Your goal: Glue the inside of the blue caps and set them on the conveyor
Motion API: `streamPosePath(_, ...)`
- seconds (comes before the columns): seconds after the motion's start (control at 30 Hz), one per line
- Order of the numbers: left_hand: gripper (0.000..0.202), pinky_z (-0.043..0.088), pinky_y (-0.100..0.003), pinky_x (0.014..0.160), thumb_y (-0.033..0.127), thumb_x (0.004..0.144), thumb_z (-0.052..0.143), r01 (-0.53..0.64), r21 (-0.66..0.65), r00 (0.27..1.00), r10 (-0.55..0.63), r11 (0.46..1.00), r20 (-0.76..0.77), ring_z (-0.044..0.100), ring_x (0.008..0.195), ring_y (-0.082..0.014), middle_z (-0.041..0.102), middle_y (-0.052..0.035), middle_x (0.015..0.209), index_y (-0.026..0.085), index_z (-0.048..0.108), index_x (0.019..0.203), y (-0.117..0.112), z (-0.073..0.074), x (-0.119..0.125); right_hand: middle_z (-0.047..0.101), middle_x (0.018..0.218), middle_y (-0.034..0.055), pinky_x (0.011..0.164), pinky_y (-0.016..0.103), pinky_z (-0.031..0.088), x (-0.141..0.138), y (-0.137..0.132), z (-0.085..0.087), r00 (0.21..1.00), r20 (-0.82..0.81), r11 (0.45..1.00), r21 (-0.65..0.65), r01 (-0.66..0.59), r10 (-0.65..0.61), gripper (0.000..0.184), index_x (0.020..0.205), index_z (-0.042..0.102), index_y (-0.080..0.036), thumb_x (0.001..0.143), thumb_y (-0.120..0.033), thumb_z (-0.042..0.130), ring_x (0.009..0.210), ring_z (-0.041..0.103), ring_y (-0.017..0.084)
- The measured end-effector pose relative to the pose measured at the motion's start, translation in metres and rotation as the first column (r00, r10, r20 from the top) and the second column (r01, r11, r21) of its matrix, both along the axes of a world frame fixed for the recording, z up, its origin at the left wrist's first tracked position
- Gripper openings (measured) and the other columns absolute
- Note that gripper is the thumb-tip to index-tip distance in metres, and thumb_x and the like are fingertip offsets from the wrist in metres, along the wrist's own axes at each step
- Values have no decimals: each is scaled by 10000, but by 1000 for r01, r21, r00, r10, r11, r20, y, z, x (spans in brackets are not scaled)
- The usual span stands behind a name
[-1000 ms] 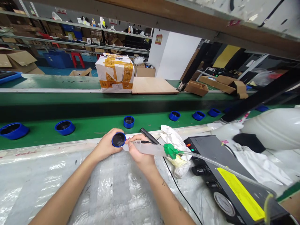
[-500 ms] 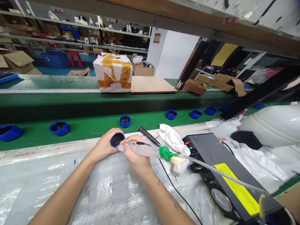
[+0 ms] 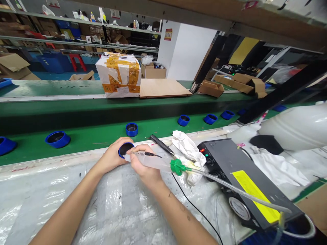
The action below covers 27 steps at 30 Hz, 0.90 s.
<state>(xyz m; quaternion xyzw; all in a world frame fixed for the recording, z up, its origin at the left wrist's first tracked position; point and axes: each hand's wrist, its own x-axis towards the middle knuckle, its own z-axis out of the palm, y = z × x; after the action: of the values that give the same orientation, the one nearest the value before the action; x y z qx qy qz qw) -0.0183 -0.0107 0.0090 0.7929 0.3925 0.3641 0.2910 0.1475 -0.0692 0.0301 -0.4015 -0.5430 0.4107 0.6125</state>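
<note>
A blue plastic ring-shaped cap (image 3: 125, 150) is gripped in the left hand (image 3: 111, 156), the fingers being curled closely around its side and its dark opening being turned up toward the right hand (image 3: 144, 164). A translucent plastic syringe barrel (image 3: 150, 162) is held in the closed fingers of the right hand, its narrow tip being directed at the lower edge of the cap and placed just beside it; whether the two touch cannot be determined. A green plastic fitting (image 3: 177, 167) is seated on the rear of the barrel, and a transparent flexible tube (image 3: 230, 187) is led from it to the right, across a black rectangular control unit (image 3: 237, 160) bearing a yellow label (image 3: 255, 196). A black ribbed handle (image 3: 161, 144) and a crumpled white cloth (image 3: 186, 148) are seen just beyond the right hand, near the transparent plastic sheeting (image 3: 51, 200) under the forearms. Further blue ring-shaped caps (image 3: 131, 129) are spaced along a green conveyor belt (image 3: 87, 137).
</note>
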Motion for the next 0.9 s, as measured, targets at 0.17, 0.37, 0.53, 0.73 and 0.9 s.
streamPosePath(0.17, 388, 530, -439, 1025, 253, 775, 727, -7, -8, 1000, 7, 1000, -8, 633, 1214, -300, 661, -97, 1264, 235, 629, 1150, 1, 0, 0, 779, 934, 28, 830, 365, 580, -2, -2, 0, 1000, -12, 1000, 15, 4, -4, 83, 902, 681, -250, 828, -212, 673, 876, 739, 219)
streamPosePath(0.37, 394, 534, -432, 1028, 256, 782, 720, -13, -7, 1000, 13, 1000, -13, 643, 1202, -292, 667, -91, 1262, 234, 625, 1164, 0, 0, 0, 785, 952, 12, 863, 353, 575, -2, -3, 2, 1000, -23, 1000, 15, 2, -2, 83, 891, 671, -259, 827, -209, 691, 903, 738, 205)
streamPosePath(0.53, 395, 529, -441, 1035, 250, 797, 715, -2, -19, 1000, 2, 1000, -11, 637, 1202, -285, 654, -94, 1270, 235, 616, 1179, 0, 0, 0, 785, 966, 13, 875, 354, 576, -2, -3, 4, 999, -32, 1000, 21, 4, -3, 79, 906, 673, -259, 839, -221, 688, 922, 738, 205)
streamPosePath(0.73, 405, 525, -450, 1052, 281, 792, 738, -2, -21, 1000, 2, 1000, -6, 638, 1211, -293, 656, -93, 1270, 242, 615, 1176, 1, 0, 0, 785, 975, 25, 910, 374, 579, -2, -2, 6, 999, -39, 1000, 20, 15, -14, 79, 905, 673, -253, 838, -215, 692, 952, 739, 215)
streamPosePath(0.9, 407, 532, -441, 1045, 325, 779, 765, -14, -19, 1000, 14, 1000, -4, 660, 1160, -285, 670, -87, 1240, 239, 625, 1152, -1, 3, 2, 775, 991, 27, 931, 367, 582, 0, -1, 7, 997, -81, 999, 35, 15, -12, 82, 914, 667, -254, 846, -215, 690, 976, 734, 208)
